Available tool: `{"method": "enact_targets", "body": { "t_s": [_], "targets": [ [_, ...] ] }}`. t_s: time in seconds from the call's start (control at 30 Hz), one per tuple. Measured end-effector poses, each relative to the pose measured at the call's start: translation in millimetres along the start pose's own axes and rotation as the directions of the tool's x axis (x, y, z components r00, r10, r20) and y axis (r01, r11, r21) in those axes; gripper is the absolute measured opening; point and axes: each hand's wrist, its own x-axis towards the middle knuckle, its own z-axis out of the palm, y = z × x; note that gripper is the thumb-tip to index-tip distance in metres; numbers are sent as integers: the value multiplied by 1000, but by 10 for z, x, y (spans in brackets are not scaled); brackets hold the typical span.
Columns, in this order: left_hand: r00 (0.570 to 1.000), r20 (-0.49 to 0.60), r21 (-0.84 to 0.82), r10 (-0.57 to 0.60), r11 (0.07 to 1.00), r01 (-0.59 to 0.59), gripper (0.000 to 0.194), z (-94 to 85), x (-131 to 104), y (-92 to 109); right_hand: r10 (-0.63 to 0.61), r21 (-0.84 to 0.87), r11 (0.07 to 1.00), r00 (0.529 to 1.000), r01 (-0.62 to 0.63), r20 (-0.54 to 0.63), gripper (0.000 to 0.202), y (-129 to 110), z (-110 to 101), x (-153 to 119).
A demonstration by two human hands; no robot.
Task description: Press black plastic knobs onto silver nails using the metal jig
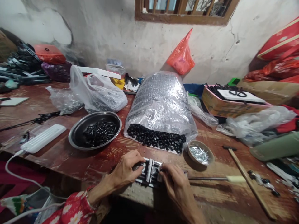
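- The left hand sits at the near edge of the wooden table, fingers curled down onto the left side of a small metal jig; thumb and fingertips pinch at its upper left corner, on a small dark piece that is too small to make out.
- The right hand lies at about 3 o'clock from the jig, fingers bent and closed against its right edge, the fingertips pressing the metal; whether they hold anything besides cannot be told.
- The jig lies flat between the two hands, touching both, with a pale upright ridge down its middle.
- At 12 o'clock from the jig, a large clear plastic bag lies open towards the hands, with black round parts spilling at its mouth.
- At 10 o'clock, a steel bowl holds dark pins.
- At 2 o'clock, a small round dish holds bright metal pins.
- At 3 o'clock, beyond the right hand, a thin rod with a pale handle lies on the table, and a wooden-handled hammer crosses it.
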Motion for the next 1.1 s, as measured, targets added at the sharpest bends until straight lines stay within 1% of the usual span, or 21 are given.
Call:
{"method": "enact_targets", "body": {
  "t_s": [0.13, 0.27, 0.4, 0.5, 0.57, 0.73, 0.83, 0.93, 1.03, 1.1],
  "targets": [
    [1000, 29, 31, -9, 999, 8, 11, -12, -51, 29, -12, -58, 998, 1000, 13, 2, 12, -25, 89, -65],
    [1000, -6, -4, -6, 1000, 5, 13, -21, -56, 64, 2, -60, 998, 1000, -1, 20, 11, -20, 117, -101],
    [999, -28, -6, 45, 999, -45, 17, -15, -90, 70, -4, -122, 992, 998, 11, 58, 7, -63, 134, -133],
    [994, -23, 44, 109, 993, -107, 19, -5, -134, 48, 7, -187, 982, 999, 3, 52, 9, -121, 158, -140],
    [991, -33, 69, 128, 990, -125, 21, 0, -160, 35, 16, -227, 974, 999, -6, 42, 10, -158, 177, -141],
    [995, -68, 69, 67, 996, -62, 17, 10, -177, 14, 20, -279, 960, 1000, -19, 4, 13, -209, 220, -165],
    [996, -83, 21, 17, 1000, -16, 13, 16, -154, -9, 12, -282, 959, 1000, -19, -29, 14, -215, 236, -193],
    [998, -56, -48, -26, 999, 23, 10, 14, -135, -28, 14, -279, 960, 999, -25, -41, 12, -207, 245, -210],
    [1000, -23, -79, -18, 997, 16, 11, 14, -144, -37, 18, -283, 959, 999, -28, -36, 13, -190, 250, -211],
    [999, -24, -101, -31, 994, 28, 9, 18, -163, -45, 20, -289, 957, 999, -26, -26, 15, -180, 249, -206]
  ]
}}
